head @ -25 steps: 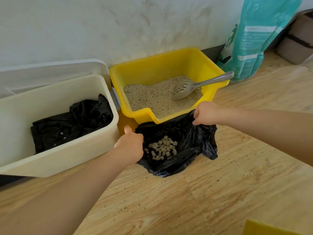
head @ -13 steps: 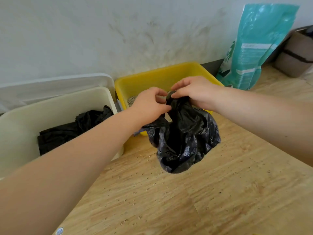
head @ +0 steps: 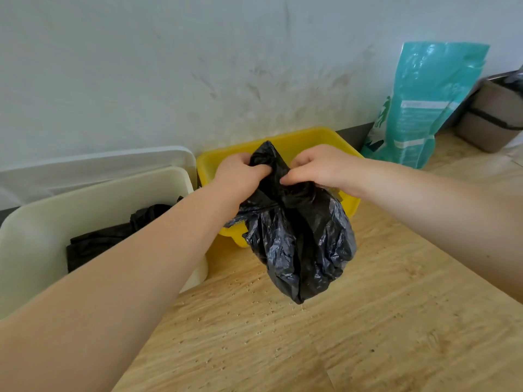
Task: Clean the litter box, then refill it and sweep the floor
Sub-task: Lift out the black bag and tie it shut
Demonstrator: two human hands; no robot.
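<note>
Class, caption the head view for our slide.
Both hands, left hand and right hand, grip a black bag above the floor.

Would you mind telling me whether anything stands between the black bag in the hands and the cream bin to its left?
Nothing visible does. The black bag hangs above the floor, gripped at its neck by the left hand and right hand. The cream bin is open-topped; only the left forearm crosses in front of it.
</note>
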